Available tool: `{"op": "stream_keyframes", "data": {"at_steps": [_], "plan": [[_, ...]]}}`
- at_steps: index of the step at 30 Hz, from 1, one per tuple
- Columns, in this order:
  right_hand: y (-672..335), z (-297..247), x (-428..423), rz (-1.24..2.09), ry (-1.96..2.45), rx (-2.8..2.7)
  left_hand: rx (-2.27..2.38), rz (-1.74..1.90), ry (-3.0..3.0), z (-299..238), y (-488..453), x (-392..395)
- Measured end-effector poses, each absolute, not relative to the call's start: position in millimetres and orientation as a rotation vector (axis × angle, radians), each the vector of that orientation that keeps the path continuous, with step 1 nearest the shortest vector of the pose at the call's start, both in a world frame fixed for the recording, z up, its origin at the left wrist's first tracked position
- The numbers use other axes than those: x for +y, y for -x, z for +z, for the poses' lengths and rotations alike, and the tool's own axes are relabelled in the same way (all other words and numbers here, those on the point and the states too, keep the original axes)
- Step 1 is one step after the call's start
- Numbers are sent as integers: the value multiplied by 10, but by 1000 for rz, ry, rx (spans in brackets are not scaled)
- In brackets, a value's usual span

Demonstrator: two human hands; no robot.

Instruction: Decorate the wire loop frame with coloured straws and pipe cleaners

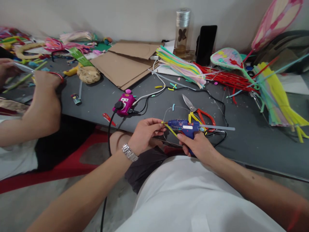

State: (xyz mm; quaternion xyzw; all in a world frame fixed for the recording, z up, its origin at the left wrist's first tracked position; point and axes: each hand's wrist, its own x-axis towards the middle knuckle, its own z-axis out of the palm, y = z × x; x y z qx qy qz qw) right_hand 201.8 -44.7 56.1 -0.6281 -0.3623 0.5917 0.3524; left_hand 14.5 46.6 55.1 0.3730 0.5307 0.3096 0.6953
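Note:
My right hand (196,145) grips a blue hot glue gun (184,126) with a clear glue stick poking out of its back, nozzle pointing left. My left hand (146,133), a metal watch on its wrist, pinches a yellow pipe cleaner (171,129) and a thin wire loop (169,111) right at the nozzle. Both hands hover over the near edge of the dark grey table (248,138). Red-handled scissors (198,111) lie just behind the gun.
A purple power strip (124,103) with cables sits to the left. Cardboard sheets (125,62), pastel sticks (181,66), red sticks (227,79), yellow strips (277,93), a bottle (182,30) and a phone (206,43) lie farther back. Another person's hands (45,80) work at left.

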Motion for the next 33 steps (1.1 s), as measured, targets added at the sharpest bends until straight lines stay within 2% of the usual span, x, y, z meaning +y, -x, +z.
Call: {"op": "stream_keyframes", "data": {"at_steps": [33], "plan": [[-2014, 575, -424, 1531, 1632, -924, 1192, 695, -829, 570, -157, 455]]}}
